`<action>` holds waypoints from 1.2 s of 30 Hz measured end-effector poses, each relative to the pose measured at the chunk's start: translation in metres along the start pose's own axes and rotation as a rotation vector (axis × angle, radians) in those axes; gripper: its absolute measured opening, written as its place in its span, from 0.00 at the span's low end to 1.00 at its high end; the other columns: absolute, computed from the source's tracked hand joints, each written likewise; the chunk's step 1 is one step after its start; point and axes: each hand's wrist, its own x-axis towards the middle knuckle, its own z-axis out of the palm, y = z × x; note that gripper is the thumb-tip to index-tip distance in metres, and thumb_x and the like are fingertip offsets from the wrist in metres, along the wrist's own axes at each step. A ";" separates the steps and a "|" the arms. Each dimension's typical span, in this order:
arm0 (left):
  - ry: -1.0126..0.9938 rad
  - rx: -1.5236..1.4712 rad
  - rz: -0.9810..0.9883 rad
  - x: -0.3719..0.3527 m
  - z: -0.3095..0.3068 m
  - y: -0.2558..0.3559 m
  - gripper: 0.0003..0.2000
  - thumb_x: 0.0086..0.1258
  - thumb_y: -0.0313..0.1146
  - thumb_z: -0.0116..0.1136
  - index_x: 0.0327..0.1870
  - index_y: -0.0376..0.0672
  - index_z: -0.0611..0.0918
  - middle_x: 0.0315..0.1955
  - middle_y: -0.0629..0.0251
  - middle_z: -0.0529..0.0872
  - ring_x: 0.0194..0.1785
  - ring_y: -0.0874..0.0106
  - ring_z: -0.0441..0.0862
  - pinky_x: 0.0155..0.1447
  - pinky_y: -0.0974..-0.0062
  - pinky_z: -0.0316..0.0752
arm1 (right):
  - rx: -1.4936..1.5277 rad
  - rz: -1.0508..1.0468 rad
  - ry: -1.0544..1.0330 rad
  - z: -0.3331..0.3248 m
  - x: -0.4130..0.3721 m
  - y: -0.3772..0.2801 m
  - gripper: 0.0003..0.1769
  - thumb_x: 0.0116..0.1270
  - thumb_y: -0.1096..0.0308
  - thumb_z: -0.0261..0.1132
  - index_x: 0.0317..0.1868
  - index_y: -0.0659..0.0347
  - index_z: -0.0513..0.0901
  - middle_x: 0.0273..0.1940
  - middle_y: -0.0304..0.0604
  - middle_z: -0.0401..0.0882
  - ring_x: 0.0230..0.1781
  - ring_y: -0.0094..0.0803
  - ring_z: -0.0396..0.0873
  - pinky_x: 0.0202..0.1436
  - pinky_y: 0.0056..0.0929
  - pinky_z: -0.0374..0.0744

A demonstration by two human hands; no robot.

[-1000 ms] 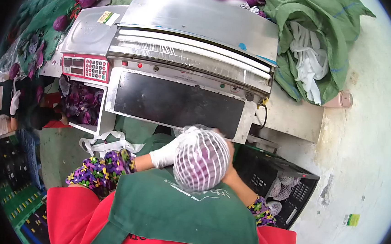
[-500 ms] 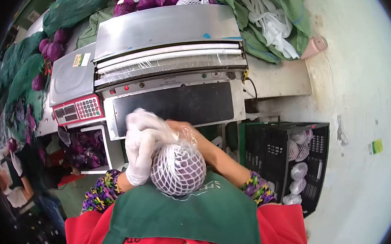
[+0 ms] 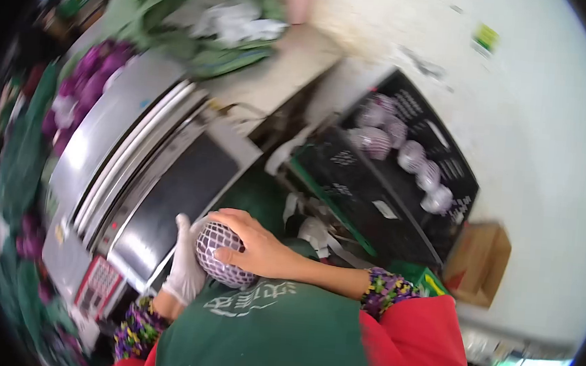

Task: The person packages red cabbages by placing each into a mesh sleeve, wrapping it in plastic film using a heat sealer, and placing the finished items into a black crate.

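A round purple cabbage in a white foam net is held close to the green apron. Against its left side lies my left hand, in a white glove with the thumb pointing up. My bare right hand grips the cabbage from above and the right, thumb across the net. Just beyond both hands is the wrapping machine, with its dark plate nearest to them.
At right stands a black crate holding several netted cabbages. A cardboard box is beside it. To the left are a red-edged scale and loose purple cabbages. A green sack lies at the back.
My view has swung right toward the black crate. The right hand, earlier behind the cabbage near the glove, now spans its top and right side. The gloved hand has shifted to its left side.
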 end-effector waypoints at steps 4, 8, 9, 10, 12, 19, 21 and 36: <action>-0.344 0.093 0.033 0.041 0.096 -0.009 0.40 0.72 0.64 0.35 0.73 0.38 0.56 0.68 0.54 0.64 0.71 0.62 0.61 0.75 0.64 0.53 | 0.911 0.383 0.179 -0.096 -0.041 0.040 0.36 0.65 0.54 0.66 0.68 0.62 0.63 0.60 0.49 0.70 0.60 0.33 0.70 0.65 0.35 0.71; -0.533 0.369 0.005 0.082 0.185 -0.024 0.34 0.73 0.52 0.50 0.71 0.37 0.60 0.65 0.55 0.68 0.67 0.67 0.66 0.70 0.68 0.59 | 1.055 0.163 0.440 -0.215 -0.105 0.056 0.41 0.59 0.43 0.67 0.64 0.61 0.66 0.60 0.46 0.72 0.60 0.36 0.73 0.64 0.39 0.73; -0.520 0.471 -0.031 0.091 0.196 -0.026 0.34 0.71 0.53 0.51 0.69 0.35 0.64 0.59 0.55 0.76 0.62 0.67 0.74 0.66 0.70 0.66 | 0.957 0.175 0.529 -0.246 -0.123 0.063 0.38 0.62 0.43 0.64 0.64 0.61 0.67 0.60 0.46 0.73 0.59 0.36 0.74 0.64 0.39 0.74; -0.486 0.474 -0.043 0.102 0.201 -0.030 0.30 0.72 0.51 0.52 0.64 0.34 0.70 0.47 0.57 0.83 0.52 0.67 0.80 0.62 0.70 0.70 | 0.957 0.316 0.685 -0.274 -0.139 0.081 0.32 0.69 0.45 0.55 0.63 0.61 0.69 0.57 0.48 0.77 0.55 0.38 0.78 0.61 0.44 0.76; -0.404 0.515 -0.060 0.120 0.192 -0.036 0.29 0.72 0.51 0.52 0.63 0.34 0.71 0.45 0.58 0.84 0.50 0.67 0.81 0.61 0.69 0.71 | 1.031 0.502 0.823 -0.321 -0.165 0.120 0.29 0.74 0.47 0.47 0.61 0.62 0.72 0.53 0.48 0.80 0.52 0.37 0.80 0.59 0.41 0.79; -0.015 0.439 -0.084 0.132 0.138 -0.045 0.21 0.74 0.45 0.50 0.58 0.38 0.76 0.37 0.64 0.84 0.43 0.71 0.82 0.56 0.70 0.75 | 1.076 0.984 0.914 -0.297 -0.134 0.275 0.27 0.68 0.47 0.57 0.58 0.58 0.73 0.60 0.50 0.73 0.59 0.47 0.73 0.58 0.66 0.71; 0.064 0.409 -0.105 0.127 0.127 -0.039 0.22 0.74 0.46 0.51 0.59 0.38 0.75 0.37 0.63 0.83 0.43 0.70 0.82 0.56 0.69 0.75 | 0.730 1.243 0.986 -0.271 -0.089 0.264 0.33 0.67 0.47 0.58 0.65 0.58 0.64 0.67 0.50 0.63 0.65 0.50 0.66 0.58 0.67 0.70; 0.627 0.889 0.712 0.042 -0.106 0.245 0.18 0.73 0.33 0.54 0.62 0.38 0.73 0.47 0.66 0.81 0.50 0.79 0.76 0.56 0.78 0.72 | -0.544 0.514 0.947 -0.297 0.036 0.169 0.22 0.63 0.71 0.56 0.57 0.68 0.72 0.57 0.55 0.69 0.61 0.45 0.67 0.66 0.38 0.65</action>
